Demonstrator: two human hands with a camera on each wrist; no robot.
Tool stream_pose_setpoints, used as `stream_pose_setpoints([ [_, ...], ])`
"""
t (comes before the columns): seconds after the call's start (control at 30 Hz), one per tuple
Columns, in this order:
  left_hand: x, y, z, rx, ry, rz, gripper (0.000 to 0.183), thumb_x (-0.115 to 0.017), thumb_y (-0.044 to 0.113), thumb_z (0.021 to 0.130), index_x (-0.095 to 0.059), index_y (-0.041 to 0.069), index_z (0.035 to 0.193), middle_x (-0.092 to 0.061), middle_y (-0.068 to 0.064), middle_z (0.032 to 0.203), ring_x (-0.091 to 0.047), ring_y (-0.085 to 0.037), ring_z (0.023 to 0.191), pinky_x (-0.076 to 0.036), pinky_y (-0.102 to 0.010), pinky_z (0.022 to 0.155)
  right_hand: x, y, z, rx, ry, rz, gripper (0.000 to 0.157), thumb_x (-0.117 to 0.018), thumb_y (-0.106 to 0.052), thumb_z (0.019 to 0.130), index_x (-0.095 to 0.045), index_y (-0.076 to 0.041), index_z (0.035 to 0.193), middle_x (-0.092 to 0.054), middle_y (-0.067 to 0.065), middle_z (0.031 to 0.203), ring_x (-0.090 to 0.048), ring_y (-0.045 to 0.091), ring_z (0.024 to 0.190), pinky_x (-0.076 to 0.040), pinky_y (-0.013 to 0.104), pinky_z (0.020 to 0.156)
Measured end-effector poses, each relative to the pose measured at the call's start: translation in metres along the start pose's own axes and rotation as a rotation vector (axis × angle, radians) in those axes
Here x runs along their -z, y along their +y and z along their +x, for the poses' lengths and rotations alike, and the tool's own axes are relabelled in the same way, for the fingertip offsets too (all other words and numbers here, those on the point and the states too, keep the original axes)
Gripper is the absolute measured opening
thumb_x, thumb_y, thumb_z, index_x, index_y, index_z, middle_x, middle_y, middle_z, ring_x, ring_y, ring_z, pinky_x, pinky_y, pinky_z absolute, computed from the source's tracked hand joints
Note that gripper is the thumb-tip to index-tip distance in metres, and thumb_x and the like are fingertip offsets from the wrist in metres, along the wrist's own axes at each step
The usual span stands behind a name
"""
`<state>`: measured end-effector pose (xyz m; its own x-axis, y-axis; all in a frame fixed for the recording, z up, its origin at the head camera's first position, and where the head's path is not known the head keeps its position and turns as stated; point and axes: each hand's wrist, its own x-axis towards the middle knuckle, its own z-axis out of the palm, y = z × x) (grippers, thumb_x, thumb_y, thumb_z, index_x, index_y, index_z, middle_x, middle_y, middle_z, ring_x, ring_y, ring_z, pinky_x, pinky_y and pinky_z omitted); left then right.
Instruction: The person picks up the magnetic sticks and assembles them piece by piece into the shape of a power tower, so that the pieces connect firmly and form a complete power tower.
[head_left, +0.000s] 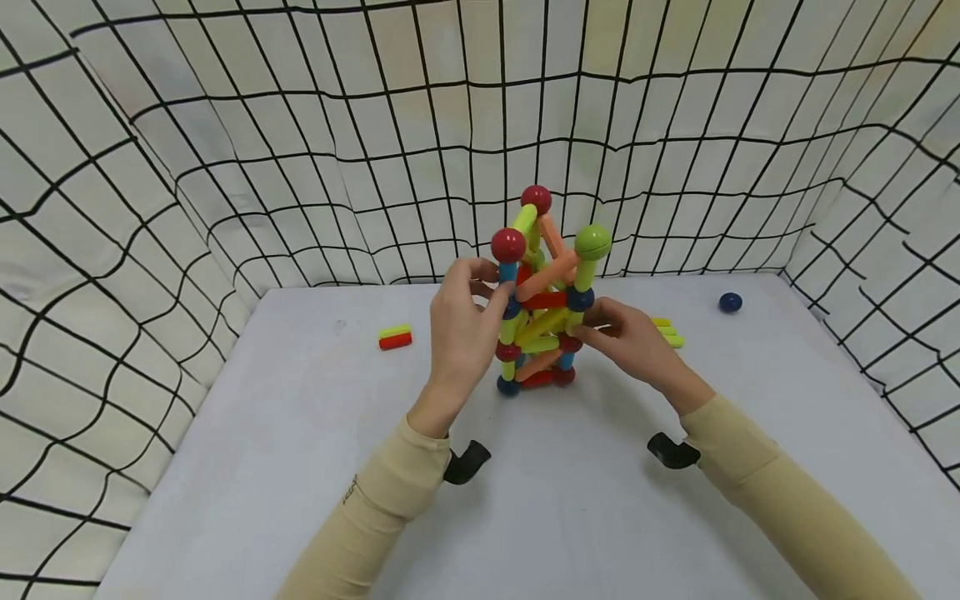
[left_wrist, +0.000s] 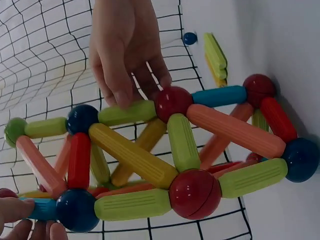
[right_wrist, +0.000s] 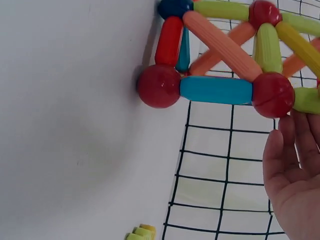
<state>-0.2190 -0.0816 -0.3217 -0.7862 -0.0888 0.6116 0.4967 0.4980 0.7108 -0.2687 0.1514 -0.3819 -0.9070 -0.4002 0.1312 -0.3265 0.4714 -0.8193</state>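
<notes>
A tower of magnetic rods and balls (head_left: 543,321) stands upright on the white table, built in several levels. Near its top left, my left hand (head_left: 468,325) pinches a blue rod (left_wrist: 44,209) between a red ball (head_left: 508,246) and a dark blue ball (left_wrist: 77,210). On the right side, my right hand (head_left: 630,337) has thumb and fingertips at a yellow-green rod (left_wrist: 127,112), between a dark blue ball and a red ball (left_wrist: 174,104). A green ball (head_left: 593,242) tops the right column; another red ball (head_left: 536,199) crowns the back. Rods behind the front face are partly hidden.
Left of the tower lie a yellow-green rod (head_left: 394,331) and a red rod (head_left: 395,341). Several yellow-green rods (head_left: 670,333) lie behind my right hand. A loose dark blue ball (head_left: 730,302) rests at the far right. Black netting (head_left: 465,150) over white walls encloses the table.
</notes>
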Motion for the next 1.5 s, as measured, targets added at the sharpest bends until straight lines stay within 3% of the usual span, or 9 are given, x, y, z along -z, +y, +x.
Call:
stream_pose_setpoints([
  [0.13,0.005,-0.017,0.013,0.026,0.018,-0.015,0.019,-0.065,0.007,0.094,-0.059,-0.002,0.109,-0.067,-0.013,0.103,-0.067,-0.023,0.09,-0.057,-0.032,0.075,-0.005,-0.005,-0.008,0.068,-0.048,-0.013,0.03,-0.062,-0.025,0.097,-0.063,-0.008,0.121,-0.066,0.006,0.116,-0.06,0.022,0.11,-0.051,0.042,0.093],
  [0.33,0.013,-0.037,0.027,0.107,-0.063,-0.138,0.02,-0.057,0.002,0.097,-0.058,-0.003,0.117,-0.068,-0.013,0.112,-0.068,-0.021,0.099,-0.056,-0.029,0.083,-0.01,-0.012,-0.02,0.192,-0.214,-0.009,0.037,-0.06,-0.02,0.098,-0.059,-0.011,0.134,-0.062,0.006,0.128,-0.059,0.023,0.116,-0.05,0.044,0.095],
  [0.43,0.016,-0.044,0.029,0.15,-0.083,-0.156,0.019,-0.051,-0.001,0.099,-0.059,-0.002,0.117,-0.066,-0.013,0.112,-0.068,-0.022,0.099,-0.055,-0.028,0.083,-0.01,-0.012,-0.021,0.212,-0.248,0.0,0.036,-0.058,-0.02,0.099,-0.059,-0.012,0.134,-0.062,0.006,0.129,-0.059,0.023,0.116,-0.051,0.042,0.094],
  [0.53,0.02,-0.054,0.028,0.193,-0.083,-0.059,0.02,-0.048,0.001,0.1,-0.061,-0.001,0.115,-0.066,-0.013,0.11,-0.067,-0.024,0.1,-0.054,-0.032,0.086,-0.006,-0.007,-0.017,0.14,-0.184,0.019,0.031,-0.057,-0.023,0.1,-0.062,-0.012,0.128,-0.064,0.007,0.125,-0.062,0.021,0.11,-0.052,0.037,0.092],
  [0.63,0.026,-0.069,0.026,0.241,-0.137,0.093,0.022,-0.047,0.002,0.1,-0.063,-0.001,0.115,-0.066,-0.016,0.114,-0.064,-0.028,0.106,-0.051,-0.039,0.09,-0.001,0.0,-0.011,0.038,-0.099,0.046,0.03,-0.056,-0.025,0.101,-0.06,-0.009,0.126,-0.063,0.008,0.122,-0.063,0.02,0.106,-0.053,0.034,0.091],
  [0.87,0.046,-0.116,0.015,0.41,-0.453,0.5,0.037,-0.045,0.0,0.097,-0.056,-0.004,0.132,-0.051,-0.024,0.138,-0.057,-0.039,0.11,-0.052,-0.047,0.081,0.002,0.008,0.003,-0.028,-0.095,0.06,0.047,-0.054,-0.024,0.101,-0.044,-0.009,0.145,-0.049,0.011,0.142,-0.055,0.028,0.121,-0.047,0.047,0.099],
  [1.03,0.056,-0.15,-0.002,0.455,-0.569,0.728,0.031,-0.046,-0.004,0.095,-0.059,-0.008,0.122,-0.056,-0.027,0.127,-0.054,-0.041,0.117,-0.05,-0.054,0.089,-0.004,0.007,0.012,-0.006,-0.146,0.053,0.055,-0.055,-0.025,0.101,-0.035,-0.014,0.151,-0.038,0.007,0.152,-0.046,0.03,0.132,-0.039,0.052,0.106],
  [1.27,0.049,-0.16,-0.013,0.402,-0.489,0.746,0.022,-0.058,-0.002,0.091,-0.066,-0.005,0.111,-0.058,-0.026,0.112,-0.055,-0.045,0.103,-0.052,-0.052,0.081,-0.007,0.01,0.015,0.004,-0.124,0.024,0.052,-0.055,-0.021,0.101,-0.038,-0.011,0.149,-0.04,0.009,0.15,-0.047,0.031,0.13,-0.038,0.051,0.107],
  [1.5,0.044,-0.159,-0.015,0.448,-0.54,0.68,0.016,-0.062,-0.003,0.088,-0.065,-0.008,0.103,-0.064,-0.023,0.1,-0.061,-0.038,0.094,-0.053,-0.046,0.08,-0.006,0.008,0.014,-0.006,-0.122,0.021,0.05,-0.056,-0.02,0.1,-0.041,-0.009,0.147,-0.042,0.01,0.149,-0.05,0.031,0.127,-0.039,0.051,0.106],
])
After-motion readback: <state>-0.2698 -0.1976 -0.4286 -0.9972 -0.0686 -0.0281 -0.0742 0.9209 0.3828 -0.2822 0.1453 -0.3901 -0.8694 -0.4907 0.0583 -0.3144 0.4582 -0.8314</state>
